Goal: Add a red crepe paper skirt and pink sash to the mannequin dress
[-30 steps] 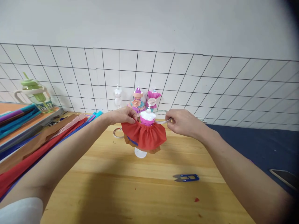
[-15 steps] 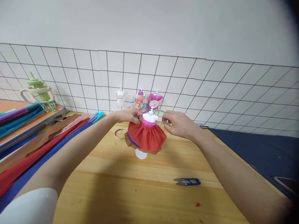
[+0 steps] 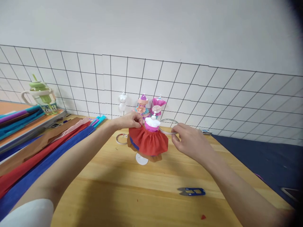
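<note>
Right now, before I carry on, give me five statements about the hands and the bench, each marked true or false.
1. The right hand holds a pale hoop. True.
2. The left hand grips the thread snips. False: it pinches the red skirt at its upper edge.
3. The thread snips lie on the wooden table, blades toward picture left. True.
4. The bare white mannequin stands between the two dressed back mannequins. False: it stands left of both.
5. A blue layer shows under the red skirt. True.

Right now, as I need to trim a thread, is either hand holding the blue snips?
No, the blue snips lie on the wooden tabletop, apart from the left hand and the right hand.
</note>
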The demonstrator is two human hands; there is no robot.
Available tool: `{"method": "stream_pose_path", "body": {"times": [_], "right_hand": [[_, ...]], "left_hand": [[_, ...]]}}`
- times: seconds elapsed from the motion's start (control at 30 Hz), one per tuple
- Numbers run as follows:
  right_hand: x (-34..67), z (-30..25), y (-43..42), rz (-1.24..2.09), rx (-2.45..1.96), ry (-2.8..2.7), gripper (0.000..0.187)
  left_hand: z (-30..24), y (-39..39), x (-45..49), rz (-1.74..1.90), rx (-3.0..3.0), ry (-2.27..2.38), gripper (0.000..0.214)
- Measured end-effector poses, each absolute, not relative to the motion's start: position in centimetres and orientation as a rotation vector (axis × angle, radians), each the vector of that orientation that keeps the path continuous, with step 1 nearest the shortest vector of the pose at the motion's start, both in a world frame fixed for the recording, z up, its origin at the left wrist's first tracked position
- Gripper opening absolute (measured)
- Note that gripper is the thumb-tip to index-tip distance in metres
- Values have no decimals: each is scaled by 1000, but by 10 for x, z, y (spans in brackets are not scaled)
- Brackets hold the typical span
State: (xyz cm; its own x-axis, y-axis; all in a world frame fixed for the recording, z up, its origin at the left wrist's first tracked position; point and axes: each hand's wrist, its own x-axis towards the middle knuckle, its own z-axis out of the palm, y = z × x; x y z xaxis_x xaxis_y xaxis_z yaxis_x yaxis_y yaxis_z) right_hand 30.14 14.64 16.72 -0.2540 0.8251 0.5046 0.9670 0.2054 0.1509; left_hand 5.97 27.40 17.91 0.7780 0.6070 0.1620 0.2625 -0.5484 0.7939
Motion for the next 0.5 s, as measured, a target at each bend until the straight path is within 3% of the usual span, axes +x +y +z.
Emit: {"method": "stream_pose_path", "body": {"times": [0.3, 0.5], "right_hand": [[286, 144, 79, -885, -1564, -1989, 21], [284, 137, 38, -192, -1356, -2088, 10]], "left_hand": [[183, 205, 44, 815, 2407, 912, 9], [182, 153, 11, 590, 2387, 841, 9]]}}
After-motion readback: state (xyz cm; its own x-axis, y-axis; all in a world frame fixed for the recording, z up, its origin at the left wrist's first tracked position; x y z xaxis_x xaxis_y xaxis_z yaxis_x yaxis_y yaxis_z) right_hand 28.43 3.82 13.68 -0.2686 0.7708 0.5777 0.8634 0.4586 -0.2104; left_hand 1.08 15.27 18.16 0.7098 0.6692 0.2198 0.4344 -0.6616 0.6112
